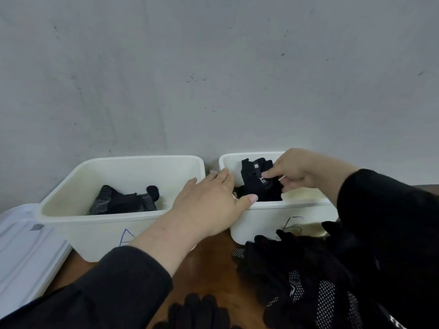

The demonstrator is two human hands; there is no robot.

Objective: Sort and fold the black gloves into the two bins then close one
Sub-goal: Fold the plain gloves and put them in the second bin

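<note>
Right now my right hand [294, 172] pinches a folded black glove [259, 181] inside the right bin [273, 217], marked B, while my left hand [211, 198] lies flat, fingers straight, across that bin's near left corner. More gloves [297, 276] lie heaped on the table [213, 269].

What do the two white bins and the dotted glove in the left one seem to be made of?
The left bin and right bin look like moulded plastic: smooth, faintly glossy, rounded rims. The dotted glove looks like black knit fabric, soft and crumpled, with small pale grip dots, possibly rubber.
</note>
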